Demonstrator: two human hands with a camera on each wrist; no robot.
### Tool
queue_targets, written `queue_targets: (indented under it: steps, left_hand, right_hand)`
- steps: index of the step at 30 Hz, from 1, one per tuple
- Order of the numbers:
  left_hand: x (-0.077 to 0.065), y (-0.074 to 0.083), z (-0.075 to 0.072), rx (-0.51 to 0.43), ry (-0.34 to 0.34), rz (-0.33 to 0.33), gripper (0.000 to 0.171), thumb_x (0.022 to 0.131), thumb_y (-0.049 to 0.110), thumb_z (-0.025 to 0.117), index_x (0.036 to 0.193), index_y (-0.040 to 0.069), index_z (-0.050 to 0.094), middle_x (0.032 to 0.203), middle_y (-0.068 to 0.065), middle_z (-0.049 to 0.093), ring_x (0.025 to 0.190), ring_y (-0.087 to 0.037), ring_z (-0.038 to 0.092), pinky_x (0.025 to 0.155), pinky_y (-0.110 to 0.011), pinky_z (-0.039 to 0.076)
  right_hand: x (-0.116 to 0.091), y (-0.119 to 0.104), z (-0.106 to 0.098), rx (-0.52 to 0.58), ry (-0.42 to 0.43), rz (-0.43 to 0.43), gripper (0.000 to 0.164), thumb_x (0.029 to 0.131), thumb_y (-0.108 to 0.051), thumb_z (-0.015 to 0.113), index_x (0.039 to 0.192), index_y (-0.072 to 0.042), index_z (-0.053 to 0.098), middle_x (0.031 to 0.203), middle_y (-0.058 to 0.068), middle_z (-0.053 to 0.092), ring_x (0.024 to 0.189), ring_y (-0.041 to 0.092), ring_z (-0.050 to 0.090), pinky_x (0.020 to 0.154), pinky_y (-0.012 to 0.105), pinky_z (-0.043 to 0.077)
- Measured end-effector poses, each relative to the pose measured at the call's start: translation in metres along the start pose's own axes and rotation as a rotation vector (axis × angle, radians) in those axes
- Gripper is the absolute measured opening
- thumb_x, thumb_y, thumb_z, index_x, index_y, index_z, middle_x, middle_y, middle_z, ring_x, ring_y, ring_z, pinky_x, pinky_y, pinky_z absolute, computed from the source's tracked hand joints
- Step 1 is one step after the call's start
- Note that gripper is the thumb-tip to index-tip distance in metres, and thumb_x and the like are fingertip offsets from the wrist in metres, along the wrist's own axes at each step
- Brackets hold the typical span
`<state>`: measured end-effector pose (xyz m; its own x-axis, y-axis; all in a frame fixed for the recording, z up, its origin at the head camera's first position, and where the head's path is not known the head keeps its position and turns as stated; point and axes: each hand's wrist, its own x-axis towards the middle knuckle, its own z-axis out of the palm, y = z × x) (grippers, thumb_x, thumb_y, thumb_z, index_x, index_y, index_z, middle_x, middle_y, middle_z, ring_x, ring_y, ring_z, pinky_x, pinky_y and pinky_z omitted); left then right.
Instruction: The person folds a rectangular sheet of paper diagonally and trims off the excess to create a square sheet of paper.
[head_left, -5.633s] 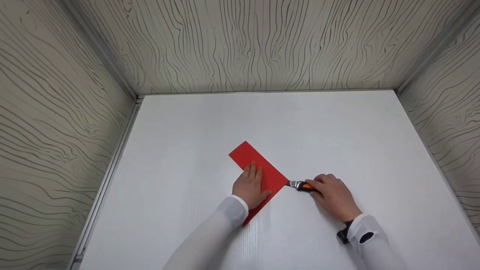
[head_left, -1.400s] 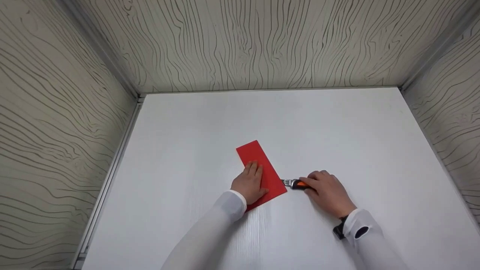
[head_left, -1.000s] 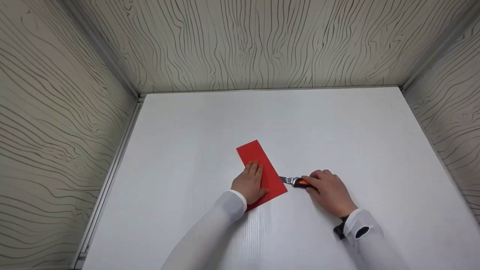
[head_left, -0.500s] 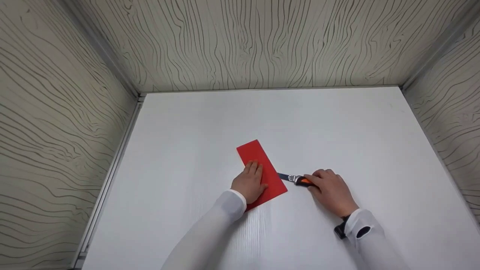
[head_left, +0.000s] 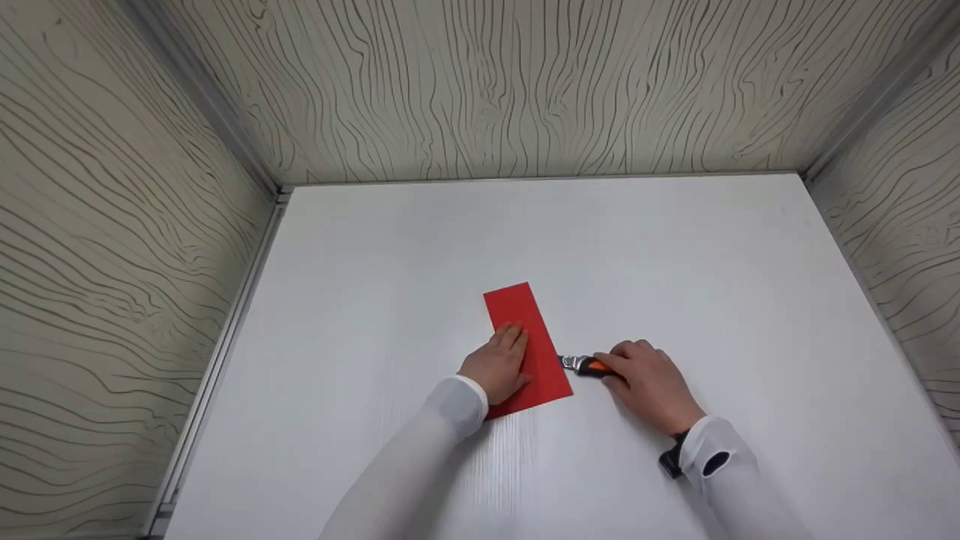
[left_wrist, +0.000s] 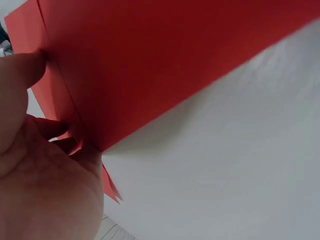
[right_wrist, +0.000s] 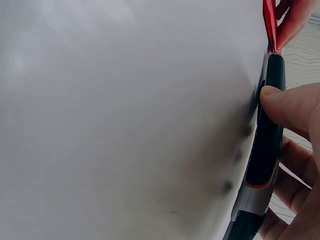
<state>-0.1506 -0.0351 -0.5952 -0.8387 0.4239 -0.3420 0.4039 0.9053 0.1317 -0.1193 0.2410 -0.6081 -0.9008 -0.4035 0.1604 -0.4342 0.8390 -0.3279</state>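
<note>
A folded sheet of red paper (head_left: 546,367) lies slanted in the middle of the white table. My left hand (head_left: 496,366) rests on it from the left, fingers stretched out and pressing it down. In the left wrist view a crease runs through the red paper (left_wrist: 150,65) beside the fingers. My right hand (head_left: 651,381) holds a black and orange utility knife (head_left: 595,366) at the paper's right edge. Most of the blade is hidden at that edge, apparently between the layers. In the right wrist view my thumb lies along the knife's handle (right_wrist: 270,135).
The white table (head_left: 375,255) reaches to a back wall (head_left: 480,90) with a wood-grain pattern. Similar panels stand at the left and right, with grey metal rails (head_left: 225,337) along the joints. A black device (head_left: 672,459) is strapped to my right wrist.
Over these seconds the paper has turned clockwise under my left hand. In the last half second the knife has shifted left, and less of its blade shows.
</note>
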Motion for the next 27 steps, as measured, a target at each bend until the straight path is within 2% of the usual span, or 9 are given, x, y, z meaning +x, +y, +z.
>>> queue_targets:
  steps: [17,27]
  left_hand:
    - [0.0,0.0,-0.001,0.002,0.0,0.005,0.082,0.099,0.046,0.064,0.164,0.014,0.024,0.169,-0.005,0.023,0.155,-0.024,0.019,0.115,-0.033,0.037]
    - [-0.002,0.001,-0.002,0.006,0.004,0.007,0.082,0.099,0.044,0.065,0.163,0.013,0.026,0.168,-0.006,0.025,0.154,-0.025,0.021,0.113,-0.032,0.038]
  right_hand:
    - [0.002,0.0,-0.002,-0.023,-0.017,0.021,0.036,0.088,-0.014,0.08,0.124,-0.014,0.075,0.105,0.004,0.066,0.097,0.026,0.057,0.081,0.045,0.051]
    - [0.001,0.008,-0.003,-0.042,0.034,0.036,0.032,0.088,-0.013,0.08,0.119,-0.013,0.076,0.101,0.004,0.066,0.093,0.027,0.057,0.076,0.046,0.049]
